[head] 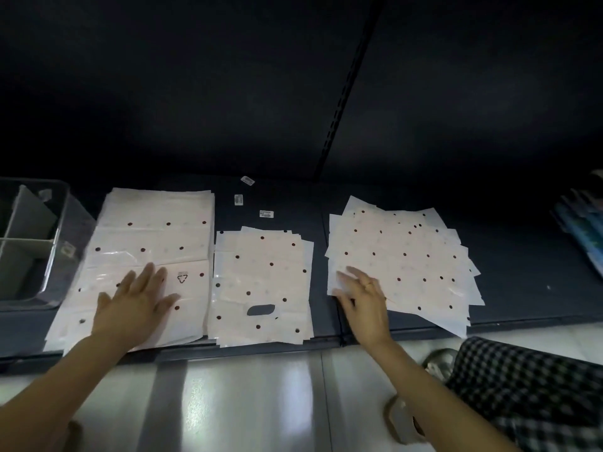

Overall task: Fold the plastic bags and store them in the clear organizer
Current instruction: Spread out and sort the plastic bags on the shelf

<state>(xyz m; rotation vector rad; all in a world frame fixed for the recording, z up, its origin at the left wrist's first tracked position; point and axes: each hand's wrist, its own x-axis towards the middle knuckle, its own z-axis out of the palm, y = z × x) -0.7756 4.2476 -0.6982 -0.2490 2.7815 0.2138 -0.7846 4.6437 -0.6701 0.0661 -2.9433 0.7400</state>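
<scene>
Resting flat with fingers spread, the left hand (137, 300) presses on the near half of the big stack of bags (146, 256), whose long axis runs away from the person toward the back of the dark shelf (538, 288). The right hand (363, 296), fingers loosely extended and gripping nothing that I can make out, touches the near left corner of the fanned pile (404, 256). The clear organizer (36, 243) sits just left of the big stack, so the left hand is nearer it.

Both arms reach forward, left grip (135, 301) and right grip (362, 296) seemingly flat, fingers spread.
</scene>
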